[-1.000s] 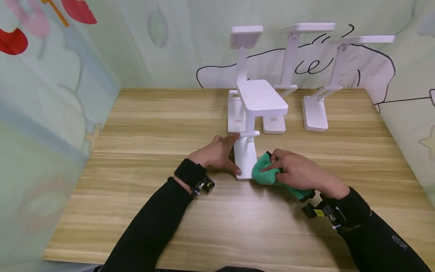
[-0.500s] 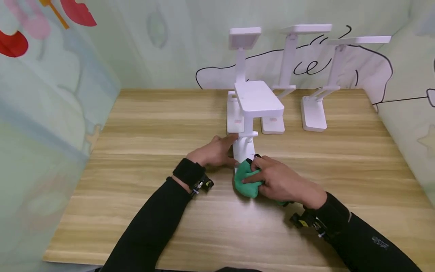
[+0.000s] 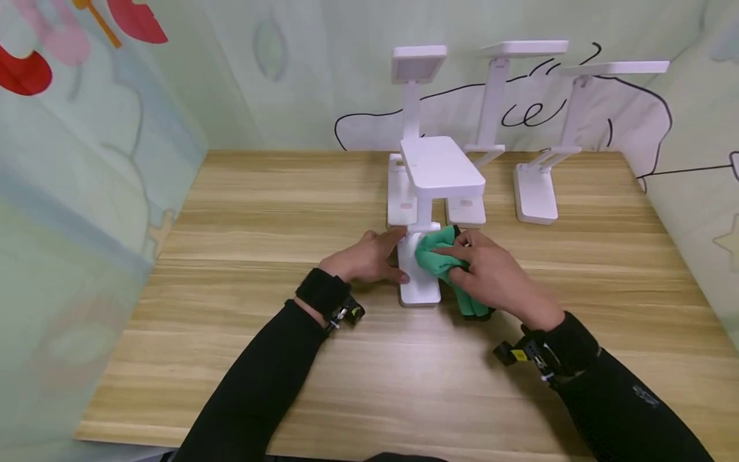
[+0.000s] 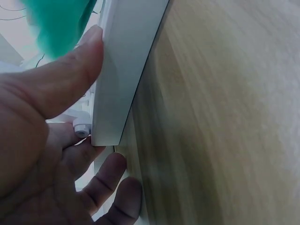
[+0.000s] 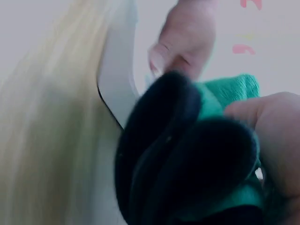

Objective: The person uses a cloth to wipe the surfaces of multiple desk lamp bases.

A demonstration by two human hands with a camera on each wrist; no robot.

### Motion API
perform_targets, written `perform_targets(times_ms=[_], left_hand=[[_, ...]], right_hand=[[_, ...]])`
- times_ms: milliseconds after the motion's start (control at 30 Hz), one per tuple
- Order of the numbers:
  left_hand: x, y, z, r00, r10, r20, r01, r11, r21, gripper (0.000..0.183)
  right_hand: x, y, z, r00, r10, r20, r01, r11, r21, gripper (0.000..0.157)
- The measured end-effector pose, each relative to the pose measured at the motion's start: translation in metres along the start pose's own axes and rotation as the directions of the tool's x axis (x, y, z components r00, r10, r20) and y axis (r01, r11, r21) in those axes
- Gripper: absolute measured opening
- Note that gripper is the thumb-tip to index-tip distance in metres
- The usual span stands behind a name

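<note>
A white desk lamp (image 3: 444, 167) stands upright on the wooden table, nearest to me of several alike. Against its base (image 4: 125, 70) lies my left hand (image 3: 372, 258), the thumb near the front corner and the fingers by the hinge end, holding it between them. My right hand (image 3: 491, 269) grips a bunched green cloth (image 3: 439, 253) with black edging and presses it onto the top of the base, just below the hinge. In the right wrist view the cloth's dark folded edge (image 5: 183, 154) hides most of the base.
Close behind stand two white lamps, one at the left (image 3: 401, 192) and one in the middle (image 3: 465, 210). A third lamp (image 3: 535, 192) is farther right. Fabric with printed drawings (image 3: 277, 77) hangs behind the wooden table (image 3: 242, 212) and at its sides.
My right hand has moved the cloth from the base's right side across its front end, then back up toward the hinge. The left hand keeps its place on the base.
</note>
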State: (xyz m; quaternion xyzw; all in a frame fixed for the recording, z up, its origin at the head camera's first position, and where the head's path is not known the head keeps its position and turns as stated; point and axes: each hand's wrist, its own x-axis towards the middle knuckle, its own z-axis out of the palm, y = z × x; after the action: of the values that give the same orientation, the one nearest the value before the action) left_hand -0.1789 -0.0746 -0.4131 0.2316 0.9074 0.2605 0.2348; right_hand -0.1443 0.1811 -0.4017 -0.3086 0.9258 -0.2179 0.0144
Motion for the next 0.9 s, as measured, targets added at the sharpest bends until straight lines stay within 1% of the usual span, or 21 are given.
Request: perform_targets(times_ms=[67,133,200,267,300,333,400,433,467,500,567,633,700,767,800,900], left_hand=[[0.001,0.0,0.001,1.0,0.019,-0.001,-0.019,1.0,0.007,0.1],[0.001,0.001,0.002,1.0,0.026,-0.001,-0.026,1.0,0.003,0.1],[0.0,0.002,0.003,1.0,0.028,-0.005,-0.028,1.0,0.002,0.099],[-0.001,0.003,0.003,1.0,0.014,-0.008,-0.014,1.0,0.005,0.099],[-0.002,0.004,0.002,1.0,0.005,-0.011,-0.005,1.0,0.006,0.099],[-0.002,0.004,0.002,1.0,-0.002,-0.013,0.002,1.0,0.007,0.099],[-0.003,0.005,0.001,1.0,-0.009,-0.015,0.009,1.0,0.008,0.099],[-0.002,0.006,0.001,1.0,-0.009,-0.013,0.009,1.0,0.007,0.099],[-0.002,0.006,0.0,1.0,-0.011,-0.013,0.011,1.0,0.004,0.099],[-0.002,0.006,0.0,1.0,-0.009,-0.011,0.009,1.0,0.002,0.099],[-0.001,0.006,0.0,1.0,-0.007,-0.011,0.007,1.0,0.002,0.1],[0.0,0.006,0.0,1.0,-0.011,-0.015,0.011,1.0,0.003,0.1],[0.0,0.006,0.0,1.0,-0.017,-0.025,0.017,1.0,-0.005,0.1],[0.0,0.006,0.001,0.999,-0.015,-0.036,0.015,1.0,-0.007,0.101],[0.0,0.006,0.002,0.999,-0.017,-0.04,0.017,1.0,-0.011,0.101],[0.001,0.005,0.004,0.999,-0.02,-0.049,0.019,1.0,-0.019,0.1]], right_hand=[[0.004,-0.003,0.009,1.0,0.008,0.02,-0.008,1.0,0.015,0.044],[0.004,-0.003,0.015,0.999,-0.016,0.046,0.014,0.999,0.05,0.044],[-0.001,0.0,0.015,0.993,-0.054,0.102,0.041,0.991,0.131,0.043],[-0.007,0.006,0.009,0.977,-0.098,0.188,0.052,0.971,0.235,0.042],[-0.01,0.01,0.004,0.965,-0.106,0.24,0.034,0.957,0.287,0.041],[-0.013,0.013,-0.001,0.952,-0.105,0.286,0.009,0.949,0.316,0.04],[-0.015,0.021,-0.012,0.934,-0.064,0.351,-0.043,0.957,0.289,0.036],[-0.015,0.024,-0.017,0.932,-0.029,0.361,-0.071,0.963,0.259,0.031],[-0.014,0.026,-0.021,0.934,0.017,0.358,-0.103,0.97,0.221,0.025],[-0.011,0.027,-0.024,0.941,0.062,0.333,-0.126,0.976,0.175,0.018],[-0.003,0.027,-0.025,0.956,0.15,0.252,-0.179,0.979,0.096,0.01],[0.009,0.023,-0.02,0.961,0.222,0.167,-0.237,0.968,0.077,0.011],[0.023,0.019,-0.013,0.955,0.271,0.119,-0.282,0.955,0.092,0.017],[0.035,0.015,-0.005,0.947,0.3,0.113,-0.312,0.943,0.119,0.02],[0.04,0.014,-0.002,0.941,0.314,0.125,-0.329,0.935,0.133,0.021],[0.046,0.016,0.002,0.925,0.329,0.192,-0.36,0.92,0.154,0.025]])
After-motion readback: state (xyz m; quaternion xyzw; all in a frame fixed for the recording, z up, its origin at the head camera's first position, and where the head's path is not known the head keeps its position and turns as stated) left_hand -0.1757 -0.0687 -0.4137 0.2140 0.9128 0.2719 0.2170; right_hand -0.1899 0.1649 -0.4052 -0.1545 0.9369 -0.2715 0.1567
